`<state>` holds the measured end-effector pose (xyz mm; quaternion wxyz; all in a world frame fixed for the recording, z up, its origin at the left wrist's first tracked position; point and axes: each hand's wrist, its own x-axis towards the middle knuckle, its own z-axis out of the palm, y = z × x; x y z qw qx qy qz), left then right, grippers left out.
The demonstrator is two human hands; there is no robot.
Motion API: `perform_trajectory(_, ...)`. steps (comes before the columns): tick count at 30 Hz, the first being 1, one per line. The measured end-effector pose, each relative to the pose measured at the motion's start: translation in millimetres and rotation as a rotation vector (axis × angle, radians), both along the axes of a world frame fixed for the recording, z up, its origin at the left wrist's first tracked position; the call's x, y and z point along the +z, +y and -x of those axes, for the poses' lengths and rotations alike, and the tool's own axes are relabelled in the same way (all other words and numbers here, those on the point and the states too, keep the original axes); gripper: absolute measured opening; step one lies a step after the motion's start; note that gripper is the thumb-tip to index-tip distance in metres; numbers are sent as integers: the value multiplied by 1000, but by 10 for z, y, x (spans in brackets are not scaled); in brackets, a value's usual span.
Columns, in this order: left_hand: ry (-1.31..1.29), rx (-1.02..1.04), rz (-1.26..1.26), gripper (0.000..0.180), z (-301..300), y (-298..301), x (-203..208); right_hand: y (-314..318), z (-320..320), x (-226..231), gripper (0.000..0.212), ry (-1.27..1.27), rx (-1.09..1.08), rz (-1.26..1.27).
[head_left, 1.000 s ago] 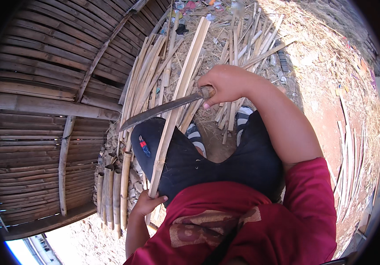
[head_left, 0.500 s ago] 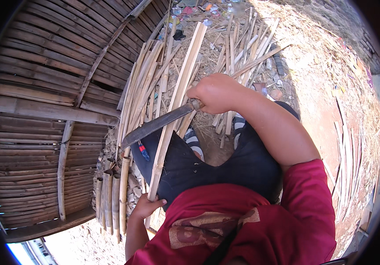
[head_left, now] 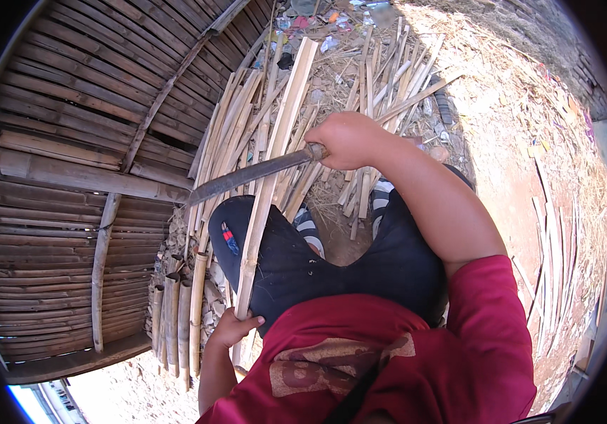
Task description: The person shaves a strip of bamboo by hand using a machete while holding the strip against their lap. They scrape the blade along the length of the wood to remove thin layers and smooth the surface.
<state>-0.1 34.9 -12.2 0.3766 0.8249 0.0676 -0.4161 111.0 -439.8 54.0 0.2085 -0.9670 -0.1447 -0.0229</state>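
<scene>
My right hand (head_left: 346, 140) is closed round the handle of a machete (head_left: 250, 173). Its long dark blade points left and crosses over a pale split bamboo strip (head_left: 268, 187). Near its lower end the strip is held by my left hand (head_left: 238, 326), the thumb stretched out to the right. The strip slants up and away across my left thigh, its far end past my right hand. Whether the blade touches the strip I cannot tell.
Split bamboo strips (head_left: 229, 134) lie in a pile to the left, with more strips (head_left: 409, 71) ahead on straw. Bamboo tubes (head_left: 185, 318) stand below a slatted bamboo wall (head_left: 70, 205) at left. Litter (head_left: 303, 25) lies at the far end. Thin sticks (head_left: 554, 261) lie at right.
The machete has moved slightly away from me along the strip, with my right hand. The strip's far end has swung a little left. My left hand has stayed about where it was.
</scene>
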Motion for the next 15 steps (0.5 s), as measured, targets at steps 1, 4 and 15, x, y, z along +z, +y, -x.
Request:
perform_trajectory(1,-6,-3,-21,35,-13,-10,9,103,60,68,24,0,70,77)
perform_trajectory(4,-85,-23,-28,36,-10,-1,8,51,-43,23,24,55,87,82)
perform_trajectory(15,12,-66,-187,34,-28,-126,218,-525,-269,-242,40,122,-237,-172)
